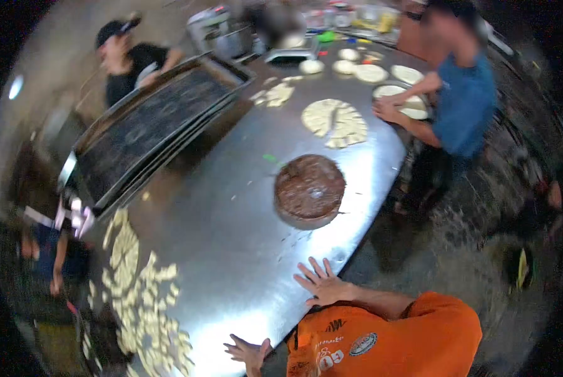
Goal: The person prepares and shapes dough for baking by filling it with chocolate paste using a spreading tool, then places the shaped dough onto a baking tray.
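My left hand is at the near edge of the metal table, fingers spread and holding nothing. Higher along the same edge, my right hand also has its fingers apart and nothing in it; it looks to rest on the tabletop. Beyond my right hand stands a round container of brown, rough-surfaced paste. To the left of my left hand lie many small cut dough pieces, scattered below a sliced flat dough round. Farther up the table is another cut dough round.
Stacked large dark trays line the far left side. A person in blue has both hands at a round dough sheet. Another in a black cap stands behind the trays. Dough balls and containers sit at the top.
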`<state>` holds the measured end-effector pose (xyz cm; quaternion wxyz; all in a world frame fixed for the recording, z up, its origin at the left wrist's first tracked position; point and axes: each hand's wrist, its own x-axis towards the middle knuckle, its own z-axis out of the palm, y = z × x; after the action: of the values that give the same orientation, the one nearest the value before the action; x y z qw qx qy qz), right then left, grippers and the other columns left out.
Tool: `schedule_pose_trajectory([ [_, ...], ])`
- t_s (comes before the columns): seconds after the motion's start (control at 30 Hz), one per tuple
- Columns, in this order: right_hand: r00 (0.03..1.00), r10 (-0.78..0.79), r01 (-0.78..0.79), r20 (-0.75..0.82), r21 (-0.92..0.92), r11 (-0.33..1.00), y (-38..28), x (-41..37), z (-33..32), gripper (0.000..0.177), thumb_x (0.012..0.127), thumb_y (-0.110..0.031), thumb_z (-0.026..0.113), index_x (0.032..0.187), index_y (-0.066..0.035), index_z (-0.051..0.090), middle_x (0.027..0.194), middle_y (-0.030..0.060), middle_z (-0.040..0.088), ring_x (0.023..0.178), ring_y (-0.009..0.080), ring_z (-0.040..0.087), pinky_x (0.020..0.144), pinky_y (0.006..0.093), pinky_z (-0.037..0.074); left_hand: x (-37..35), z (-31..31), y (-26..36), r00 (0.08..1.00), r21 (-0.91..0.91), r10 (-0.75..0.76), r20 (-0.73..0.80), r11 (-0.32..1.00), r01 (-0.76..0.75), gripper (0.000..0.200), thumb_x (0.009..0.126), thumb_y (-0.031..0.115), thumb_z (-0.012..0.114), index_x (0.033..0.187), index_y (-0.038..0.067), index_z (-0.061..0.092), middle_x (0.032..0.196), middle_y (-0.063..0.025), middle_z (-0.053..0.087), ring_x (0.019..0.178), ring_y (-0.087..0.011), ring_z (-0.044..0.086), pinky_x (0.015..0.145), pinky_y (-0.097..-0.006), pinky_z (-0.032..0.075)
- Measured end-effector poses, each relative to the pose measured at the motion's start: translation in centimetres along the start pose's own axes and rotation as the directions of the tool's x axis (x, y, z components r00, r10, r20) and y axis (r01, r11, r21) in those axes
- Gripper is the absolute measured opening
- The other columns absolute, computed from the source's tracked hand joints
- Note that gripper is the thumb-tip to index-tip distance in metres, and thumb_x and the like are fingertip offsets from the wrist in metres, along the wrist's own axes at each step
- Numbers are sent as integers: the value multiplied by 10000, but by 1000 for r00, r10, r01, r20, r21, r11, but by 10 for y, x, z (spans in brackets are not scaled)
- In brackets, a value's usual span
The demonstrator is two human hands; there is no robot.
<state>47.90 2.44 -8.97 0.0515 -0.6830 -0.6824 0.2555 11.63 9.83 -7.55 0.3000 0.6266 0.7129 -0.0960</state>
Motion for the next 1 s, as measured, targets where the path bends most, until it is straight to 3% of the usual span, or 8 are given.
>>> schedule_pose_trajectory([
  [0.1, 993, -111, 111, 36, 3, 994, 13, 21, -2, 1063, 816, -671, 620, 1591, -170, 92, 1636, 183, -136, 1454, 495, -198, 1085, 758, -45, 11, 14, -5, 998, 33, -35, -46, 999, 37, 1585, 434, 951, 659, 1579, 142, -81, 1565, -307, -232, 1435, -498, -237, 1110, -702, -79],
  [0.27, 972, -151, 142, 180, 64, 988, 17, 45, -23, 1208, 702, -718, 696, 1595, -211, 59, 1616, 222, -182, 1432, 519, -238, 1052, 771, -93, 5, 12, -3, 999, -21, -30, -15, 999, 30, 1593, 437, 946, 665, 1571, 149, -120, 1555, -306, -262, 1424, -492, -274, 1108, -694, -100],
  [0.6, 964, -141, 122, 225, 96, 988, 17, 49, -30, 1210, 723, -680, 721, 1594, -219, 19, 1602, 218, -235, 1401, 514, -314, 1038, 760, -139, -5, -6, 17, 997, -107, -28, 73, 994, 35, 1630, 430, 957, 653, 1543, 138, -212, 1536, -302, -312, 1399, -481, -336, 1080, -687, -168],
  [0.67, 946, -203, 187, 252, 87, 979, 20, 49, -27, 1224, 714, -735, 691, 1594, -207, 23, 1599, 220, -242, 1391, 517, -328, 1021, 758, -173, -7, -8, 18, 998, -91, -17, 68, 996, 23, 1620, 439, 963, 640, 1541, 145, -219, 1537, -309, -302, 1398, -483, -334, 1076, -688, -177],
  [0.77, 961, -180, 152, 208, 144, 978, 27, 51, -20, 1291, 656, -902, 558, 1593, -177, 46, 1589, 230, -255, 1372, 520, -355, 986, 768, -199, -3, 4, 7, 1000, -144, 23, -2, 989, -23, 1587, 466, 943, 657, 1554, 154, -186, 1538, -312, -295, 1396, -492, -329, 1075, -678, -190],
  [1.0, 945, -131, 120, 298, 57, 991, 21, 54, -30, 1333, 651, -841, 648, 1588, -150, -2, 1569, 274, -268, 1354, 513, -389, 1012, 746, -190, -8, 6, 10, 999, -136, -7, -54, 991, -1, 1551, 486, 898, 700, 1571, 174, -138, 1553, -306, -274, 1398, -493, -329, 1084, -672, -174],
])
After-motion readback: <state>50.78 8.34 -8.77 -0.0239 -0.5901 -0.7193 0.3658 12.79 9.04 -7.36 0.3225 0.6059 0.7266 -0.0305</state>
